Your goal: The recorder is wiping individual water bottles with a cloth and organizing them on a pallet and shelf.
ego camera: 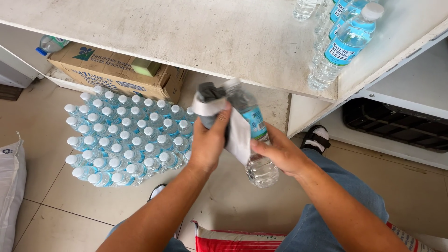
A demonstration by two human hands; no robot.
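While the right hand [280, 151] grips the bottle [254, 140] mid-body, its long axis tilts cap-up toward the shelf [186, 42]. Just left, the left hand [210, 140] clutches a grey cloth [210, 100] against its neck.

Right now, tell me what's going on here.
A person holds a clear water bottle in both hands. The left hand presses a dark cloth with a white strip against the bottle's upper part; the right hand has its grip on the lower body. A block of capped bottles stands on the floor beside a cardboard box, and more bottles lie on the white shelf.
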